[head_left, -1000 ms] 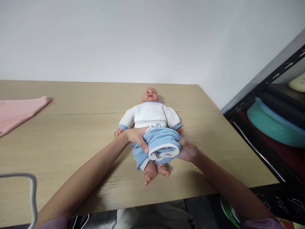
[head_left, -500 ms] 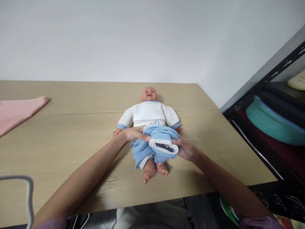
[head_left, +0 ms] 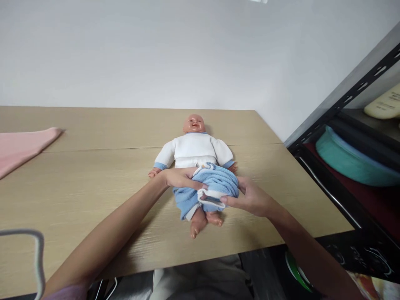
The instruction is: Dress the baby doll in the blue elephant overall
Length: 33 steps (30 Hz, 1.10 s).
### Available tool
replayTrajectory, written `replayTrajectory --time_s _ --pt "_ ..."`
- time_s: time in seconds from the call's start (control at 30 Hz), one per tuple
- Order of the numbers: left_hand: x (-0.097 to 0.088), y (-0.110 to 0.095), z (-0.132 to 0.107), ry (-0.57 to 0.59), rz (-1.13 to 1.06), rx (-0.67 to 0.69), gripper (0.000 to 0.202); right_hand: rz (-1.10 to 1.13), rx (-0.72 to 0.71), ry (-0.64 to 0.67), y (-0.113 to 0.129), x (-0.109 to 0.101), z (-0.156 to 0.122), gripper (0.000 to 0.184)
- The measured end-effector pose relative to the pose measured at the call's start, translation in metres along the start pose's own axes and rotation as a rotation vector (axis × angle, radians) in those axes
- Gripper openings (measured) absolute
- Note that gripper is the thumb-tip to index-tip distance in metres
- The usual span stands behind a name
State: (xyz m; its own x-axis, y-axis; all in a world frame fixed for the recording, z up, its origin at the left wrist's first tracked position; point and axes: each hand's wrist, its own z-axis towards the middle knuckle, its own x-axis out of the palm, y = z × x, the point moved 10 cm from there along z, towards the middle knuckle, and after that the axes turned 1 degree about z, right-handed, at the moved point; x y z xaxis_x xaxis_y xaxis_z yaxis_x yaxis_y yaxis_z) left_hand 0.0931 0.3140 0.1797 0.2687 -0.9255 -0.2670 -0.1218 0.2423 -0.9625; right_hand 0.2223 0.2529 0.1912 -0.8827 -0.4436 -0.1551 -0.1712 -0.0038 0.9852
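A baby doll (head_left: 195, 143) lies on its back on the table, head toward the wall, in a white top with blue cuffs. Blue terry trousers (head_left: 215, 179) with white trim are bunched over its lower body. One white-edged leg opening faces me, and the doll's bare feet (head_left: 200, 223) stick out below. My left hand (head_left: 184, 178) grips the trousers from the left, thumb on the cloth near the white cuff. From the right, my right hand (head_left: 250, 196) holds the cloth, its thumb at the cuff's rim and its other fingers partly hidden behind the fabric.
A pink cloth (head_left: 26, 146) lies at the table's left. To the right stands a black metal shelf (head_left: 331, 191) with a teal basin (head_left: 350, 160) and a cream bottle (head_left: 384, 103). A grey cable (head_left: 39, 258) rises at the near left. Behind the table is a white wall.
My right hand has shifted slightly right, its thumb now on the cuff's lower right rim. The bunched trousers have moved a little right and the leg opening has narrowed.
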Motion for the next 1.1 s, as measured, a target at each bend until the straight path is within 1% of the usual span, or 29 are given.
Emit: replayTrajectory --time_s 0.03,0.1,0.17,0.2,0.23,0.27,0.3,0.37,0.4,0.43,0.47,0.53,0.6,0.63,0.7,0.77,0.83,0.9,1.0,1.03,1.1 --pt "0.002 -0.001 0.0 0.01 -0.003 -0.012 0.06 0.007 0.035 0.023 -0.004 0.001 -0.005 0.045" --pt "0.007 -0.005 0.001 0.048 -0.061 -0.011 0.063 0.105 0.07 0.115 -0.006 0.01 -0.014 0.045" --pt "0.019 -0.014 0.001 0.144 -0.137 0.011 0.069 0.217 0.079 0.196 -0.005 0.023 -0.023 0.047" --pt "0.026 -0.019 0.001 0.202 -0.155 0.02 0.069 0.243 0.082 0.203 -0.006 0.028 -0.026 0.047" --pt "0.033 -0.023 0.002 0.249 -0.151 0.02 0.065 0.244 0.092 0.175 -0.008 0.032 -0.029 0.047" --pt "0.038 -0.026 0.002 0.279 -0.126 0.006 0.058 0.225 0.108 0.113 -0.013 0.032 -0.031 0.048" --pt "0.041 -0.027 0.004 0.281 -0.088 -0.01 0.051 0.189 0.129 0.018 -0.019 0.03 -0.033 0.048" --pt "0.04 -0.032 0.009 0.219 0.005 -0.02 0.041 0.087 0.144 -0.229 -0.028 0.018 -0.038 0.048" --pt "0.038 -0.034 0.011 0.168 0.051 -0.02 0.041 0.036 0.129 -0.345 -0.031 0.012 -0.041 0.047" --pt "0.035 -0.035 0.013 0.113 0.1 -0.03 0.041 -0.003 0.1 -0.435 -0.031 0.008 -0.044 0.047" --pt "0.033 -0.034 0.014 0.062 0.156 -0.058 0.041 -0.029 0.07 -0.496 -0.031 0.007 -0.047 0.048" --pt "0.029 -0.026 0.014 -0.028 0.293 -0.176 0.032 -0.056 0.034 -0.56 -0.033 0.009 -0.052 0.051" --pt "0.029 -0.019 0.012 -0.063 0.429 -0.285 0.02 -0.093 0.039 -0.607 -0.036 0.016 -0.06 0.054" --pt "0.031 -0.018 0.011 -0.053 0.486 -0.308 0.016 -0.124 0.04 -0.632 -0.037 0.02 -0.066 0.056" --pt "0.04 -0.019 0.012 -0.004 0.568 -0.31 0.012 -0.202 0.033 -0.662 -0.036 0.032 -0.076 0.056" --pt "0.045 -0.023 0.011 0.042 0.626 -0.305 0.009 -0.292 0.037 -0.673 -0.035 0.043 -0.083 0.046" --pt "0.045 -0.025 0.008 0.058 0.67 -0.341 0.005 -0.409 0.054 -0.704 -0.034 0.046 -0.087 0.037" --pt "0.043 -0.025 0.004 0.075 0.71 -0.394 0.018 -0.554 0.05 -0.77 -0.029 0.042 -0.09 0.036" --pt "0.043 -0.024 -0.001 0.085 0.797 -0.457 0.04 -0.752 -0.024 -0.852 -0.019 0.037 -0.092 0.03" --pt "0.044 -0.025 -0.001 0.076 0.833 -0.466 0.043 -0.792 -0.053 -0.87 -0.017 0.037 -0.093 0.026" --pt "0.045 -0.025 0.0 0.049 0.909 -0.494 0.042 -0.81 -0.086 -0.889 -0.019 0.037 -0.094 0.023"
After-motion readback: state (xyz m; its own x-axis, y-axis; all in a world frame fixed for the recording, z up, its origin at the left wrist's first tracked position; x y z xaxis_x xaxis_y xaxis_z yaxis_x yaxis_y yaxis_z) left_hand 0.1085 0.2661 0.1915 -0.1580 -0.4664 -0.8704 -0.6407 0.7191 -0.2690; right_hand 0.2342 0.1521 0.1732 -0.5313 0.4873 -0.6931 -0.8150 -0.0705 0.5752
